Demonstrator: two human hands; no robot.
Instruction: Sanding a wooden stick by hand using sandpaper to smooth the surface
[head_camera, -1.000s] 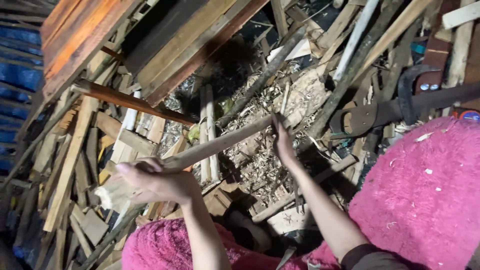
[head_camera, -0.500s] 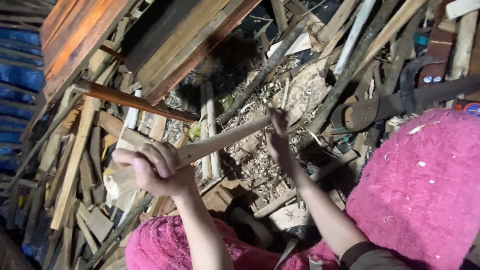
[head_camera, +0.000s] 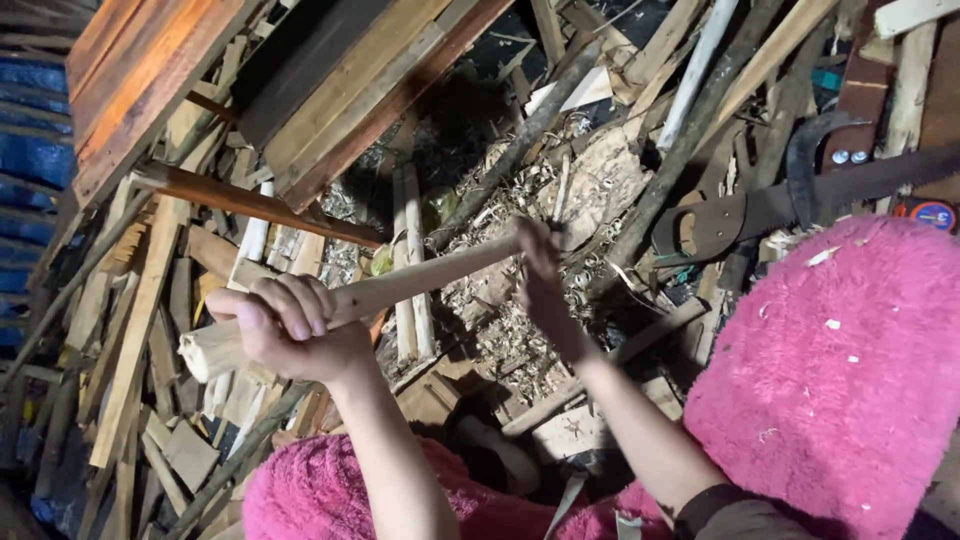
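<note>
A heap of scrap wood (head_camera: 150, 300) fills the ground, planks and offcuts lying every way, with reddish boards (head_camera: 300, 90) stacked at the top left and a blue tarp (head_camera: 30, 160) at the far left edge. Fluffy pink fabric (head_camera: 840, 380) covers the person's knees at the bottom and right, flecked with chips. Beyond the right knee a hand saw (head_camera: 790, 205) lies flat, its handle toward the middle of the view, and a dark curved blade (head_camera: 805, 155) rests just beside it. Pale shavings (head_camera: 520, 300) litter the ground in the centre. Above them the stick (head_camera: 400, 290), a pale peeled length of wood, is held clear of the pile; its long axis runs from a thick, rough butt at lower left up to a slimmer end at upper right. The left hand (head_camera: 290, 335) is wrapped around the stick near the butt, fingers curled over the top in a firm grip. The right hand (head_camera: 540, 275) meets the slim end, and appears closed about it, though blur hides the fingers and whether it also holds a tool I cannot tell. So the stick spans between both hands, the left being nearer the camera.
</note>
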